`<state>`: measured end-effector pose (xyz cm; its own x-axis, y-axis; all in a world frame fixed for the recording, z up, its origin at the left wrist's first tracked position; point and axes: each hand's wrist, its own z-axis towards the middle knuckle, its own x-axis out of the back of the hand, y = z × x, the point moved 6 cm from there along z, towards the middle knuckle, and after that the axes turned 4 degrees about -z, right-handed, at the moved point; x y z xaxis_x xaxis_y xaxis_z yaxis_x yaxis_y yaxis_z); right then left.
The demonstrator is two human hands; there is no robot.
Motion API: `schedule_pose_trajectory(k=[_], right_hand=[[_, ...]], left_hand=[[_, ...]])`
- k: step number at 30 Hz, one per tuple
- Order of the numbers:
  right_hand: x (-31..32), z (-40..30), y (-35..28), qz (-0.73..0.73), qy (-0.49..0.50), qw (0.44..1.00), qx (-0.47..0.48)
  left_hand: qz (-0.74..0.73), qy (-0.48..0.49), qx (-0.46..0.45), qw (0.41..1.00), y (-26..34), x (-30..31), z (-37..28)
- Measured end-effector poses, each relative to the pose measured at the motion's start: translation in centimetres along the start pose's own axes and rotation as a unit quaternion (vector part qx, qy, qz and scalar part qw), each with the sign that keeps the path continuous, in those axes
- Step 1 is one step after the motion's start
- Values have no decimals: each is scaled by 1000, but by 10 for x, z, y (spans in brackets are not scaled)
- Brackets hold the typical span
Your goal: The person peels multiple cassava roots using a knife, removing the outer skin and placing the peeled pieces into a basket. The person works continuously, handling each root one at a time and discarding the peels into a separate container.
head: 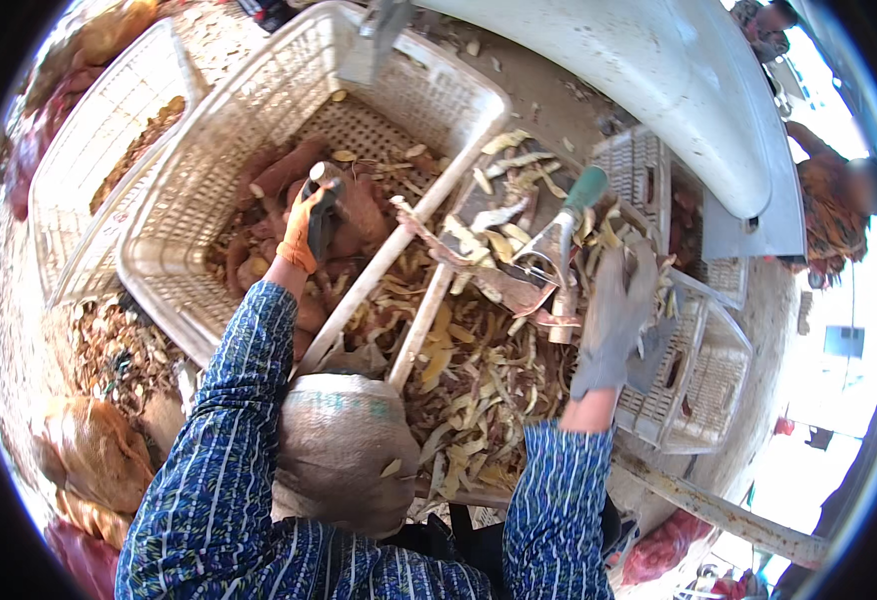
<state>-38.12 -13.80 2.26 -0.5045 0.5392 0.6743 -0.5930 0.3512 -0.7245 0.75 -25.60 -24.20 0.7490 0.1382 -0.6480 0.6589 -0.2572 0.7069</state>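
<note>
My left hand (308, 223), in an orange glove with dark fingers, grips a sweet potato (325, 174) by its pale cut end. It is above a heap of reddish sweet potatoes (288, 169) in a large white plastic crate (176, 180). My right hand (617, 315), in a grey glove, is motion-blurred. Its fingers look extended, and I see nothing in them. Beside it, a peeler with a green handle (585, 189) rests on a board (476, 199) strewn with peelings. Long yellowish peels (483, 390) lie heaped below the board.
A stuffed woven sack (345, 450) is directly before me. Wooden bars (363, 296) cross between crate and peelings. A large white curved metal body (633, 82) overhangs the far side. More crates (678, 375) stand at right, with a rusty bar (723, 506) below. A person (828, 195) is farther right.
</note>
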Motion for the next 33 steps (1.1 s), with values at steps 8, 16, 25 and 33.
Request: schedule_pose_trajectory(k=[8, 16, 25, 33], right_hand=[[10, -34, 70, -299, -8, 951, 75], [48, -103, -22, 187, -139, 969, -76], [44, -157, -129, -38, -121, 956, 265], [74, -202, -76, 64, -161, 974, 147]], left_hand=[[-296, -115, -36, 947, 79, -74, -55], [-279, -129, 85, 948, 96, -179, -131], [-201, -286, 90, 933, 63, -262, -185], [-139, -136, 24, 981, 42, -240, -190]])
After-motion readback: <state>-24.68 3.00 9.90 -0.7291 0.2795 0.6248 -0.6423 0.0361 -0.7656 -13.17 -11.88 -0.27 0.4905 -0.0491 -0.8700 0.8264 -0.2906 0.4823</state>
